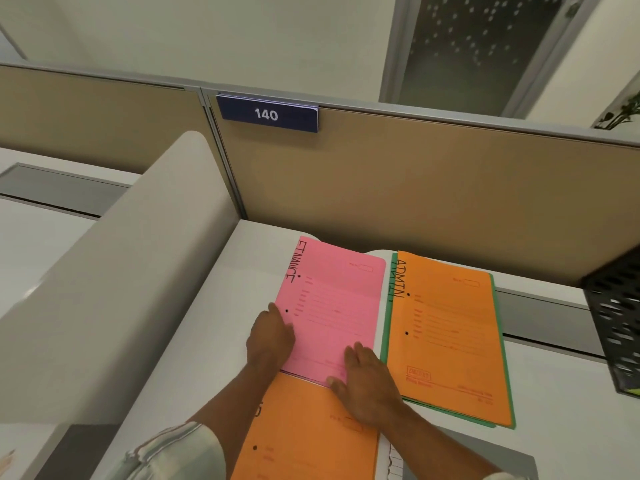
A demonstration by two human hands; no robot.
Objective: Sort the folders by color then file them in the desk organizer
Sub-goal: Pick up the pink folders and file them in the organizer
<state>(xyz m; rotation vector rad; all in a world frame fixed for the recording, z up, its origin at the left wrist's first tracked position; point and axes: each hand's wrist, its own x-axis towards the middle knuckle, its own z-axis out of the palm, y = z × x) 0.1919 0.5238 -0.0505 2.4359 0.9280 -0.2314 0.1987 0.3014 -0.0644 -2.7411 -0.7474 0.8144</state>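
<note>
A pink folder (337,299) marked FINANCE lies flat on the white desk (214,334). My left hand (270,337) rests on its left edge with the fingers on the cover. My right hand (367,379) lies flat on its near right corner, palm down. The pink folder's near end overlaps an orange folder (304,434) closer to me. To the right lies another orange folder (450,337) marked ADMIN, stacked on a green folder (385,337) whose edges show around it. A black mesh desk organizer (616,323) stands at the right edge of the view.
A tan cubicle partition (433,202) with a blue sign reading 140 (266,114) closes the back of the desk. A white curved divider (114,271) rises on the left. A grey flat object (485,459) lies at the near right.
</note>
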